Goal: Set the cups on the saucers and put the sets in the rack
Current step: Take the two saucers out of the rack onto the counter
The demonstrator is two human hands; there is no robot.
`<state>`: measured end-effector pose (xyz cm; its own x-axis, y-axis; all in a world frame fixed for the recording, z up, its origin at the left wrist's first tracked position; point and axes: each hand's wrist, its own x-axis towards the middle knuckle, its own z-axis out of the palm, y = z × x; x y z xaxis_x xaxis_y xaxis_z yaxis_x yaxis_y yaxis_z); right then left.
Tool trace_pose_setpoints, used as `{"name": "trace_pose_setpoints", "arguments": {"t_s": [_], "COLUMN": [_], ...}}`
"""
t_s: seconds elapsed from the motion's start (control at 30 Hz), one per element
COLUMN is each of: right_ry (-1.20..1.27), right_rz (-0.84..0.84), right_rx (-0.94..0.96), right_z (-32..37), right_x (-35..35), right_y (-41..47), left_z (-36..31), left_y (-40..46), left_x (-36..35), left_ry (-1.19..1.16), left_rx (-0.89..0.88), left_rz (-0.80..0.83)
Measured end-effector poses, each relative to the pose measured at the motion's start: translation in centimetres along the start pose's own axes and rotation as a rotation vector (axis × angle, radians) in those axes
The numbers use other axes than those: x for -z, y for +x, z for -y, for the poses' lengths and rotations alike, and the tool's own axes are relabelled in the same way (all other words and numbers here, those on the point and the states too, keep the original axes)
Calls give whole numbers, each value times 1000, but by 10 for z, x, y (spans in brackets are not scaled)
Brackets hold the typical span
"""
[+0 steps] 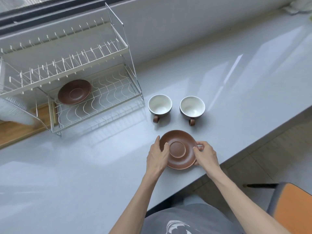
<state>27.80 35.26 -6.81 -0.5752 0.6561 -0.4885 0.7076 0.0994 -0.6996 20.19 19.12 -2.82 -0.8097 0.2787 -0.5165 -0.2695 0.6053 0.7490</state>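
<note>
A brown saucer [179,159] lies on the grey counter near its front edge. My left hand [157,155] grips its left rim and my right hand [205,154] grips its right rim. Just beyond it stand two cups, white inside and dark outside, upright with brown handles pointing toward me: the left cup [160,104] and the right cup [192,106]. A second brown saucer [74,92] rests tilted on the lower shelf of the white wire rack [101,92] at the left.
The rack's upper shelf [64,65] holds nothing. A wooden board [16,130] and a clear plastic container [13,108] sit left of the rack. The counter's edge [253,142] runs diagonally at right, with an orange chair [293,210] below.
</note>
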Motion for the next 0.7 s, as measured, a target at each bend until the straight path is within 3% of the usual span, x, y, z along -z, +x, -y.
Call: {"name": "trace_pose_setpoints", "arguments": {"t_s": [0.4,0.7], "right_ry": [-126,-789], "right_rz": [-10,-18], "right_rx": [13,189], "right_z": [9,45], "right_x": [7,9], "right_y": [8,7], "left_z": [-4,-2], "left_y": [12,26], "left_x": [-4,27], "left_ry": [97,231], "left_rx": [-44,-76], "left_rz": [35,193]}}
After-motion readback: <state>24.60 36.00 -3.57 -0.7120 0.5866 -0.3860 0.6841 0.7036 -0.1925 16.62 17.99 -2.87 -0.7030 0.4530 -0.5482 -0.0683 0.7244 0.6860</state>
